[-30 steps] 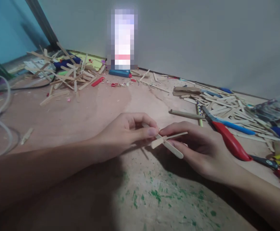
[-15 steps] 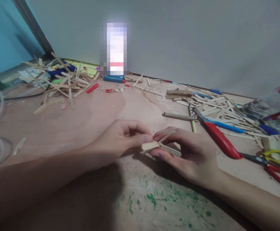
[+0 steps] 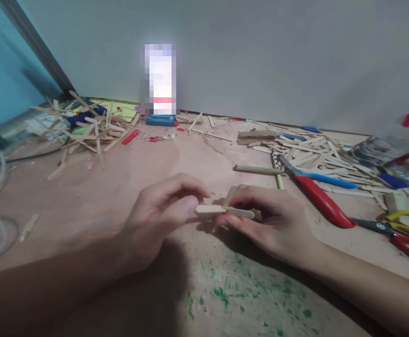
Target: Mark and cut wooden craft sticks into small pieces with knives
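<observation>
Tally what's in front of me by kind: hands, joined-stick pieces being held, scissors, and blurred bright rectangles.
Hands: 2 (left hand, right hand)
Held joined-stick piece: 1
Scissors: 1
Blurred bright rectangle: 1
Total: 5

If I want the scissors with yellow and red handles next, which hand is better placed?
Probably your right hand: the scissors with yellow and red handles lie on its side. It holds the pale flat wooden sticks, though, so your left hand, close to one end, might take them first.
</observation>
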{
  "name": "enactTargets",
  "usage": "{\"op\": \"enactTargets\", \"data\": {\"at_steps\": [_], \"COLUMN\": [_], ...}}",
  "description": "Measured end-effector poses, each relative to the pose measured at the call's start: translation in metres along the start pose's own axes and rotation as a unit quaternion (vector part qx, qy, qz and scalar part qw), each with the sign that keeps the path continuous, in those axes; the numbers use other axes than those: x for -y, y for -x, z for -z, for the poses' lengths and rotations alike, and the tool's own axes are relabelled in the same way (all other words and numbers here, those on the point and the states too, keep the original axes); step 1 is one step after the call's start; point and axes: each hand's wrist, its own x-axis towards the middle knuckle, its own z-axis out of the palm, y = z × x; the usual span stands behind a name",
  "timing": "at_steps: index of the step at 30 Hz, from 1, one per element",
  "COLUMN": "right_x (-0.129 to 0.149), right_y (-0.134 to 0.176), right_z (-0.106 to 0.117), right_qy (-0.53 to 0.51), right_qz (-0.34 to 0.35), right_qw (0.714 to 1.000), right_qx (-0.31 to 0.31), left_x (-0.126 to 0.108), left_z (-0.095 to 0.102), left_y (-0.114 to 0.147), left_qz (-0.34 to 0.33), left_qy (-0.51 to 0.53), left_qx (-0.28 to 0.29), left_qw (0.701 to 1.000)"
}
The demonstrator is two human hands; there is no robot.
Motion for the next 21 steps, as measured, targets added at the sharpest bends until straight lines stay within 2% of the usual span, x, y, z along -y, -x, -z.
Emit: {"op": "enactTargets", "data": {"at_steps": [4,6,8,12,14,18,21], "right_x": [-0.001,-0.001,-0.001,0.007,0.014,0.027,0.030], "right_y": [0.000,-0.001,-0.003,-0.006,-0.005,-0.004,-0.002], "right_z": [0.000,0.003,0.008,0.017,0.018,0.018,0.019], "right_qy": [0.005,0.005,0.019,0.094,0.125,0.161,0.189], "right_qz": [-0.012,-0.009,0.027,0.127,0.116,0.053,0.089], "right_qw": [1.000,0.999,0.999,0.987,0.985,0.985,0.976], "right_qx": [0.015,0.033,0.040,-0.013,-0.010,0.027,0.060], "left_x": [0.000,0.001,0.001,0.002,0.003,0.001,-0.001], "left_z": [-0.003,-0.006,-0.009,-0.010,-0.010,-0.009,-0.010], "left_y": [0.002,0.001,-0.002,-0.003,-0.001,0.004,0.007], "left_qz": [-0.088,-0.097,-0.076,-0.045,-0.061,-0.156,-0.173], "left_qy": [-0.152,-0.185,-0.185,-0.181,-0.199,-0.232,-0.233], "left_qx": [0.000,-0.007,-0.026,-0.048,-0.049,-0.013,0.013], "left_qw": [0.984,0.978,0.979,0.981,0.977,0.960,0.957]}}
